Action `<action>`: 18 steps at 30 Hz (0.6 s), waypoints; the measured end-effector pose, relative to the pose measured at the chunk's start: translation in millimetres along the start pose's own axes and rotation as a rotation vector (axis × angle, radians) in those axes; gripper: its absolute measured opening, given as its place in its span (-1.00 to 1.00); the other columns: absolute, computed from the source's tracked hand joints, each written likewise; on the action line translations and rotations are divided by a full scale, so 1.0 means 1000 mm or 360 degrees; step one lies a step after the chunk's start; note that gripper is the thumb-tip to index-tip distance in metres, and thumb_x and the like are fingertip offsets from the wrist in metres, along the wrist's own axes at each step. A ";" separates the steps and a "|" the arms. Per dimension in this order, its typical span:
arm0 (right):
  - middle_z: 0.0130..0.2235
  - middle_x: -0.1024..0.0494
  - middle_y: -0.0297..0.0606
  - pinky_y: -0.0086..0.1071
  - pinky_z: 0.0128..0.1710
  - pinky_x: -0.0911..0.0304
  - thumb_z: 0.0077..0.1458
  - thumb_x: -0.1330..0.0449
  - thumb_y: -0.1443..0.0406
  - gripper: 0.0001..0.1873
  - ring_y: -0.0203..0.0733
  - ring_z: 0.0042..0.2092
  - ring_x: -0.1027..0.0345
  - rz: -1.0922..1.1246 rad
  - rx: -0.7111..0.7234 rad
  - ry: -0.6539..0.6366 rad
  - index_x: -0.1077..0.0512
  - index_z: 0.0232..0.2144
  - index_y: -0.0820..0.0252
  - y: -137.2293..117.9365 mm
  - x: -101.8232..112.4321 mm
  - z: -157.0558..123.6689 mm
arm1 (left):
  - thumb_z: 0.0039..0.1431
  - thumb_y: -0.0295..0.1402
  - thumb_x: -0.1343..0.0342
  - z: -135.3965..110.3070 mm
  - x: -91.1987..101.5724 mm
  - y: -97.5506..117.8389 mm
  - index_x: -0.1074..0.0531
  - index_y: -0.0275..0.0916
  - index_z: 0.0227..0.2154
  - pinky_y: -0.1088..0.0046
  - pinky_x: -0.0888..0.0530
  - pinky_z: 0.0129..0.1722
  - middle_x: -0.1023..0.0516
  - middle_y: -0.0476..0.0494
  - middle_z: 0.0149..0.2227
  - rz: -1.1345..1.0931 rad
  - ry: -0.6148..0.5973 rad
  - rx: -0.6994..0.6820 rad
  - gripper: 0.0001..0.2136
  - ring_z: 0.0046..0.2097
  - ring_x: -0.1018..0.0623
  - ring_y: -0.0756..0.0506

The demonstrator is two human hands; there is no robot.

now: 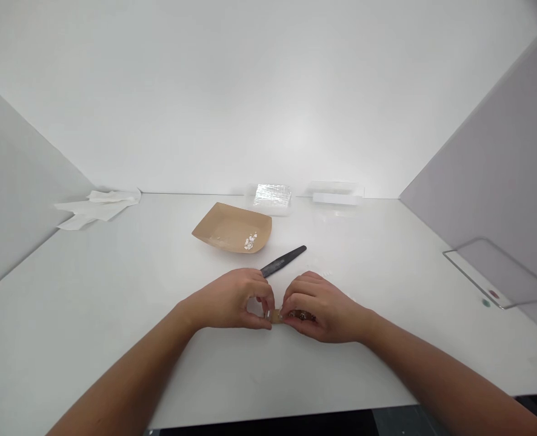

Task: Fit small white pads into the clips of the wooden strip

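Note:
Both of my hands meet low over the middle of the white table. My left hand (241, 298) pinches a small whitish piece (268, 314) between thumb and fingers. Just to its right, my right hand (320, 309) has closed its fingers round a short, narrow tan-and-brown strip (276, 316). The strip has small pale spots, and the fingers cover much of it, so its kind is unclear. Behind the left fingertips, a dark flat stick like a nail file (284, 261) lies at a slant. Beyond it is a brown paper tray (225, 230) with small white bits (250, 241) inside.
A shiny clear packet (272, 197) and a clear-and-white box (337, 194) lie by the back wall. Crumpled white tissues (98, 207) are at the back left. At the right wall stands a clear grey-edged panel (500, 275), with a green dot (485, 303) beside it.

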State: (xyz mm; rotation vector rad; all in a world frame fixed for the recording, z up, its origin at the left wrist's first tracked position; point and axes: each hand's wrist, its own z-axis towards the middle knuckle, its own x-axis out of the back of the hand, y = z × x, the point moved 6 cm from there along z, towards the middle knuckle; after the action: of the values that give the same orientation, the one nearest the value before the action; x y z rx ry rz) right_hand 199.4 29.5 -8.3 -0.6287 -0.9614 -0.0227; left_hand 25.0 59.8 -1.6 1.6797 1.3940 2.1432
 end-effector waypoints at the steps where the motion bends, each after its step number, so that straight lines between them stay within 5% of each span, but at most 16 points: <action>1: -0.24 -0.57 -0.33 -0.25 0.00 -0.27 0.34 -0.24 0.32 -0.97 -0.26 -0.19 -0.44 -0.0005 0.0001 0.0000 -0.45 -0.17 0.09 0.000 0.000 0.000 | 0.05 -0.34 -0.47 0.000 0.000 0.000 -0.64 -0.11 -0.27 0.43 -0.40 -0.24 -0.66 0.03 -0.31 0.0003 -0.0001 -0.0007 -0.82 -0.20 -0.56 -0.08; 7: -0.25 -0.56 -0.34 -0.25 0.01 -0.26 0.35 -0.24 0.28 -0.96 -0.25 -0.18 -0.45 -0.0024 -0.0003 -0.0035 -0.44 -0.16 0.08 0.000 0.000 0.000 | 0.06 -0.30 -0.47 -0.001 0.001 0.001 -0.63 -0.11 -0.28 0.43 -0.39 -0.25 -0.65 0.03 -0.31 0.0008 0.0004 0.0010 -0.83 -0.20 -0.56 -0.07; 12: -0.20 -0.58 -0.30 -0.21 0.02 -0.26 0.28 -0.32 0.09 -0.66 -0.20 -0.16 -0.46 -0.0029 -0.0039 0.0024 -0.39 -0.03 0.10 0.004 0.004 -0.001 | -0.02 -0.11 -0.52 -0.001 0.001 0.001 -0.60 -0.13 -0.27 0.42 -0.40 -0.24 -0.67 0.03 -0.28 -0.0017 0.0000 -0.0002 -0.67 -0.22 -0.55 -0.08; 18: -0.17 -0.57 -0.26 -0.19 0.01 -0.25 0.30 -0.31 0.09 -0.70 -0.17 -0.13 -0.47 -0.0065 -0.0047 0.0079 -0.43 -0.03 0.08 0.004 0.007 -0.001 | -0.01 -0.13 -0.51 0.000 0.002 -0.001 -0.60 -0.14 -0.29 0.43 -0.38 -0.25 -0.66 0.03 -0.31 0.0032 0.0022 -0.0011 -0.70 -0.23 -0.55 -0.08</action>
State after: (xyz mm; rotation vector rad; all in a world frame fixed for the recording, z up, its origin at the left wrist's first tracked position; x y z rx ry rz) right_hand 205.3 34.1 -5.6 -0.6331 -0.9275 -0.0886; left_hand 23.7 60.9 -0.9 1.6871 1.3774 2.1715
